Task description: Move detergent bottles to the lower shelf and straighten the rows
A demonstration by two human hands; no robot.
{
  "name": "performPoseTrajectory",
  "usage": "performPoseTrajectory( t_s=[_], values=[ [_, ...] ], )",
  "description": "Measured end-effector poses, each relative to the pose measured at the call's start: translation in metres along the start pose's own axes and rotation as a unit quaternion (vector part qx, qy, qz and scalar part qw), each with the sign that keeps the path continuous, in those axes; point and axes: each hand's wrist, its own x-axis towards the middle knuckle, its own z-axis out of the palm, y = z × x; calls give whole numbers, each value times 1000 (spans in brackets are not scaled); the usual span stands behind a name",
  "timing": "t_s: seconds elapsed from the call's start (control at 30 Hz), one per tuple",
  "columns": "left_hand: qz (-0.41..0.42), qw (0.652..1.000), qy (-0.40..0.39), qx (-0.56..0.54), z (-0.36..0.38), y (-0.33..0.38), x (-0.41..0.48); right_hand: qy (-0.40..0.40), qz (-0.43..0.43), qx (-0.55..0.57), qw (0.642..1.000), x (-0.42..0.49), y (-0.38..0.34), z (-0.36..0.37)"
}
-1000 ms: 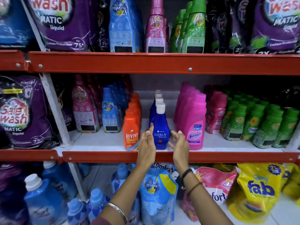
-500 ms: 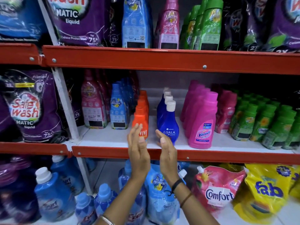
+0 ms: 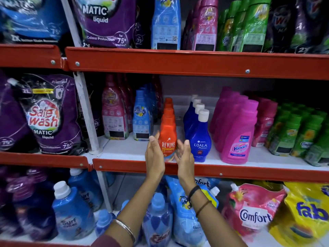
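Observation:
An orange Revive bottle [image 3: 168,132] heads a short row on the middle shelf [image 3: 249,172]. My left hand [image 3: 154,157] is flat at its left side, fingertips touching it. My right hand [image 3: 185,157] is held up at its right side, palm inward, a small gap or light contact that I cannot tell apart. Both hands have straight fingers that are not wrapped round the bottle. Right of it stand a row of blue Ujala bottles [image 3: 200,139] and a row of pink Vanish bottles [image 3: 238,138]. Blue bottles [image 3: 142,118] and pink bottles [image 3: 114,116] stand to the left.
Green bottles [image 3: 299,134] fill the shelf's right end. The lower shelf holds blue Surf bottles [image 3: 71,214], blue pouches [image 3: 185,216], a pink Comfort pouch [image 3: 252,211] and a yellow fab pouch [image 3: 309,214]. Purple Safe Wash pouches [image 3: 48,114] sit beyond a white upright [image 3: 85,111]. The upper shelf's red edge [image 3: 178,63] overhangs.
Both hands moved left, from flanking the front Ujala bottle to flanking the front Revive bottle. The view has shifted left and slightly down.

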Motion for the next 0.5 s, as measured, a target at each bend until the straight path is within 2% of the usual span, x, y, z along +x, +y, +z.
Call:
performPoseTrajectory(
  t_s=[0.4, 0.5],
  values=[
    [-4, 1000, -9, 13, -1, -3, 1, 9, 21, 58, 998, 2, -8, -1],
    [20, 999, 1, 27, 0, -2, -2, 6, 19, 55, 998, 2, -10, -4]
  ],
)
